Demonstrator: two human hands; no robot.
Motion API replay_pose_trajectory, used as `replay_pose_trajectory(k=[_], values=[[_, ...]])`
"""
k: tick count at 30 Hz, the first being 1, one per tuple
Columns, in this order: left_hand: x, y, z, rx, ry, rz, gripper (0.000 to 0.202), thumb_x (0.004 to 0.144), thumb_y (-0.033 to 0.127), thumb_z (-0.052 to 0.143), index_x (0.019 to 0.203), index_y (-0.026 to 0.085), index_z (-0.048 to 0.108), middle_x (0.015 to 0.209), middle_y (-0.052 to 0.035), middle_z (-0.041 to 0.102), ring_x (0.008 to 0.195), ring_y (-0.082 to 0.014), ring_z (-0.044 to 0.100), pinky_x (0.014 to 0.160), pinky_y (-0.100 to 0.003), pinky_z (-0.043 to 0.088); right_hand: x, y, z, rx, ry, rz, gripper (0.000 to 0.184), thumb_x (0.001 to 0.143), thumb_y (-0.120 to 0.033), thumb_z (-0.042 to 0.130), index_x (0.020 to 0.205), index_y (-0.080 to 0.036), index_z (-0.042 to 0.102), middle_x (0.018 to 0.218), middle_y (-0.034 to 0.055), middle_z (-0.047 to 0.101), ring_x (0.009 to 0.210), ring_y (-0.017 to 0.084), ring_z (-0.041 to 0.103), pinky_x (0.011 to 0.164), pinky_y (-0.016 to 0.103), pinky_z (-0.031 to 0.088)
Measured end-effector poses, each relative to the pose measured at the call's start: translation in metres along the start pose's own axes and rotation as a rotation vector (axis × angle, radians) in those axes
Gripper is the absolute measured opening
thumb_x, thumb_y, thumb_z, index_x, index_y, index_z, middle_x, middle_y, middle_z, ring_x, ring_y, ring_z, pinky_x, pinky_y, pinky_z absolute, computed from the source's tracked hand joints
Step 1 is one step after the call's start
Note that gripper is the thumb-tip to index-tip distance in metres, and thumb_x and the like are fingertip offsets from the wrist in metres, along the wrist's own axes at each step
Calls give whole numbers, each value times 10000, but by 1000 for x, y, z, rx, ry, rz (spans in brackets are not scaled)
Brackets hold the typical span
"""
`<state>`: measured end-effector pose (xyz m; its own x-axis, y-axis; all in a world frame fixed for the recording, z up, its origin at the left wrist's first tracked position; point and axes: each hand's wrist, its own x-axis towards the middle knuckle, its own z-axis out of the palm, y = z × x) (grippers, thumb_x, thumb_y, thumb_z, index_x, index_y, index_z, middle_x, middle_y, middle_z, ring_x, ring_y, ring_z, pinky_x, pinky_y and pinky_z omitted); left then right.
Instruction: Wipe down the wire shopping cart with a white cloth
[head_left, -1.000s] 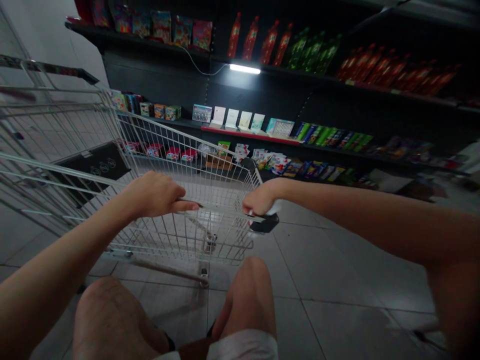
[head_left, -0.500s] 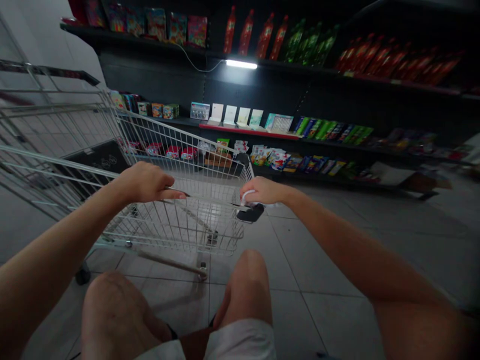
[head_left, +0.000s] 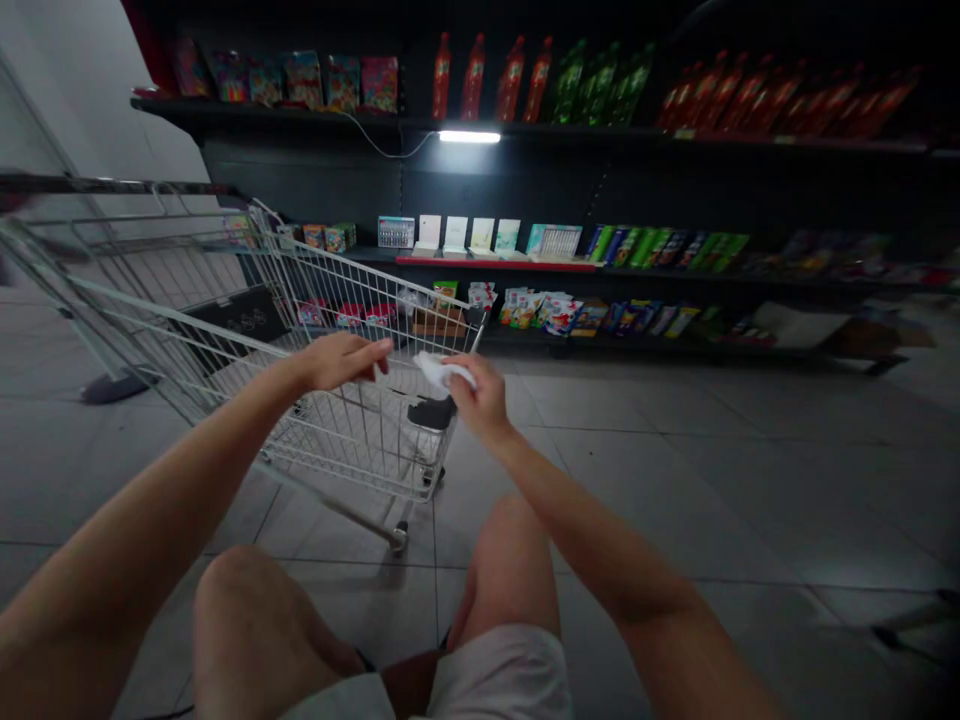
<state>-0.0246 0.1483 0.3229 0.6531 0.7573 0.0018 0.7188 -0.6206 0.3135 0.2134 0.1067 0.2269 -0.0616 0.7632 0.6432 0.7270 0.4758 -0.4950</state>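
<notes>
A wire shopping cart [head_left: 225, 340] stands in front of me, tipped at an angle, with a black panel inside its basket. My left hand [head_left: 341, 360] rests on the cart's top rim, fingers curled over the wire. Just to the right, my right hand [head_left: 476, 395] pinches a small white cloth or wipe [head_left: 442, 372] against the rim near the black corner cap [head_left: 430, 412]. Both of my bare knees show at the bottom of the view.
Dark store shelves [head_left: 570, 265] run across the back, stocked with red and green bottles [head_left: 525, 85], card packs and snack packets. A lit strip lamp [head_left: 469, 136] hangs under the top shelf. Grey tiled floor [head_left: 675, 470] spreads to the right.
The cart has swung away to the left and farther from me. My right hand slid left along the rim toward the left hand, now showing the white cloth in its fingers.
</notes>
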Motion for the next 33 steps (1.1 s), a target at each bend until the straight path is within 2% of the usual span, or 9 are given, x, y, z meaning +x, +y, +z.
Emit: replay_pose_trajectory(k=[2,4,7,10,16,20,26,30,33], values=[[14,20,12,-191,-81,32,839,872,679,46,964,143,685,895,-116,706,792,-176,628,725,-280,464,-33,3,31,-16,208,-5,367,854,-220,361,1146,-179,580,1171,139,562,1142,260,480,964,416,394],[26,30,20,-218,-176,45,808,858,704,114,947,141,687,901,-109,703,776,-176,613,722,-285,465,-69,8,69,-39,266,-7,386,854,-216,367,1200,-177,534,1236,167,498,1204,284,428,996,458,377],[34,25,25,-62,-343,39,706,797,734,324,879,137,693,845,-80,690,700,-162,569,666,-280,441,-119,14,127,-49,199,-65,360,843,-220,398,1167,-217,556,1209,153,493,1133,286,466,967,479,405],[31,9,21,17,-381,-15,666,775,722,383,836,134,689,766,-61,667,644,-146,537,607,-260,407,-142,9,158,-76,81,-95,314,850,-225,413,1089,-270,613,1199,117,506,1075,276,488,927,479,431],[23,-11,9,106,-349,-151,709,719,761,396,828,136,712,756,-64,672,660,-155,556,612,-253,392,-103,-32,141,-143,-151,-200,465,879,-214,437,1330,-310,500,1306,82,473,1138,254,464,998,410,407],[23,-21,7,125,-338,-187,723,681,772,426,879,144,727,818,-82,695,723,-188,584,668,-279,413,-100,-45,157,-226,-262,-203,421,929,-212,388,1326,-293,505,1307,61,525,1048,236,513,930,388,448],[23,-30,9,101,-313,-193,685,660,746,475,928,168,726,877,-77,707,775,-204,601,698,-292,426,-147,-15,186,-214,-302,-373,347,941,-254,427,1241,-347,572,1265,-14,594,1013,219,557,871,380,495],[24,-28,9,107,-305,-175,645,674,716,486,915,168,727,869,-76,711,775,-206,603,725,-304,429,-148,19,178,-197,-324,-397,343,928,-214,449,1208,-321,616,1199,23,634,1026,201,578,935,367,481],[24,-27,9,63,-269,-170,694,754,733,376,883,146,722,835,-95,708,753,-204,611,726,-307,431,-138,22,160,-165,-377,-458,332,904,-200,474,1175,-291,642,1192,35,624,1016,195,570,914,339,487]])
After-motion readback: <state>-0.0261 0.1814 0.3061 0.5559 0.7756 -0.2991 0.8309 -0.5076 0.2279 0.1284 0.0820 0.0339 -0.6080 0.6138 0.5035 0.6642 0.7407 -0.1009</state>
